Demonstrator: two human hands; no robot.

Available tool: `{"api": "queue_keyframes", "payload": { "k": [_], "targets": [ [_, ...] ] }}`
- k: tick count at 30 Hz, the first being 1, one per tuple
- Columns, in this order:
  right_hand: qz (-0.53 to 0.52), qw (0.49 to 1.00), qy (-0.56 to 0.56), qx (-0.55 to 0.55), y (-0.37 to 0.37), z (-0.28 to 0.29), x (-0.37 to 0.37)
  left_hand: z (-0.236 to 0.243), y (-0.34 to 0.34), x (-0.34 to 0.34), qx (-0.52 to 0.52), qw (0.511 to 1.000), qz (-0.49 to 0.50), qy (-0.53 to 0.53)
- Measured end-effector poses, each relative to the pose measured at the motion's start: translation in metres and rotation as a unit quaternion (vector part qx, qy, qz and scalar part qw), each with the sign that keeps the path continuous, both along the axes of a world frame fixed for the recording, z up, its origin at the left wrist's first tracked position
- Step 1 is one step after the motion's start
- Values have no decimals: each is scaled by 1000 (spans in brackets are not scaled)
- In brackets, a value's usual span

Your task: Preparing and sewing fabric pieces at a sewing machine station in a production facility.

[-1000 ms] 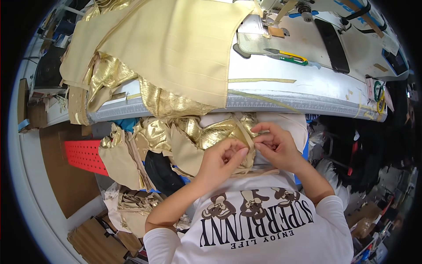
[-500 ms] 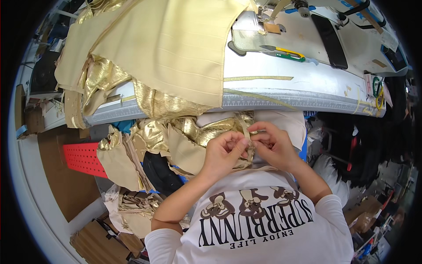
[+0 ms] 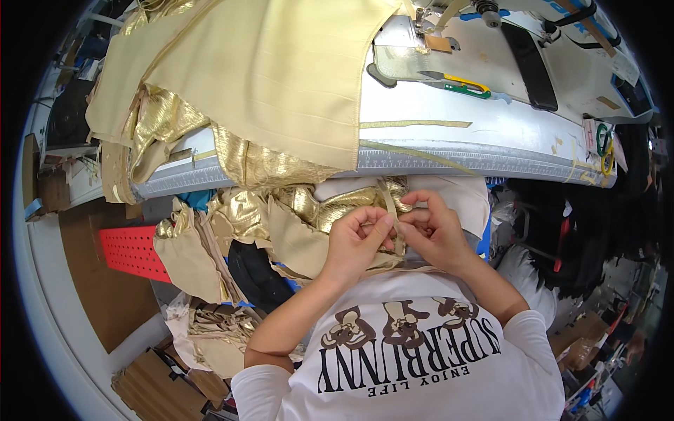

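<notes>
Above my lap, my left hand [image 3: 359, 242] pinches a narrow pale gold fabric strip [image 3: 389, 199] between thumb and fingers. Close beside it, my right hand [image 3: 437, 233] has its thumb and fingertips together at the strip's lower part, index finger raised and bent. What lies between those fingertips is too small to make out. Shiny gold fabric [image 3: 344, 208] and beige fabric pieces [image 3: 298, 235] lie across my lap beneath and beyond the hands. A large beige panel [image 3: 267, 77] with metallic gold fabric [image 3: 253, 165] under it drapes over the table's front edge.
The white table [image 3: 421, 105] has a ruler edge [image 3: 414, 163] along its front. Two narrow strips, yellow-and-green thread snips [image 3: 467, 85] and a black phone [image 3: 528, 67] lie there, near a sewing machine's presser foot [image 3: 423, 28]. A red perforated panel [image 3: 133, 254] stands at left.
Both hands stay in nearly the same place above the lap. The right index finger is lifted slightly higher, and the right fingertips have shifted a little along the strip.
</notes>
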State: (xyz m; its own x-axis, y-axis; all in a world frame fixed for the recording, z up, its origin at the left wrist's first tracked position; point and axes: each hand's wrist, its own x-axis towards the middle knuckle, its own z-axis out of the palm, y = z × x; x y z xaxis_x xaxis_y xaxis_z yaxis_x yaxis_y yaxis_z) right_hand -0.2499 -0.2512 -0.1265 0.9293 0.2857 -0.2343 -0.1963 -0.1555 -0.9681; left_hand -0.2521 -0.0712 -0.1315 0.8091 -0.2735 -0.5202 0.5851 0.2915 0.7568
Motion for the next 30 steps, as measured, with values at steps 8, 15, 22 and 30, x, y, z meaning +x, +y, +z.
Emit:
{"api": "queue_keyframes", "payload": {
  "k": [8,15,22,30],
  "targets": [
    [15,998,-51,-37,-1,1,0,0,0,1,-8,1000,7,13],
    [-3,999,-39,-17,2,-5,1,-1,-2,0,-12,999,33,3],
    [16,994,-69,-79,1,4,0,0,-6,2,19,999,18,-39],
    [12,999,-18,-32,0,1,-5,-5,-6,5,43,994,97,-15]
  ]
}}
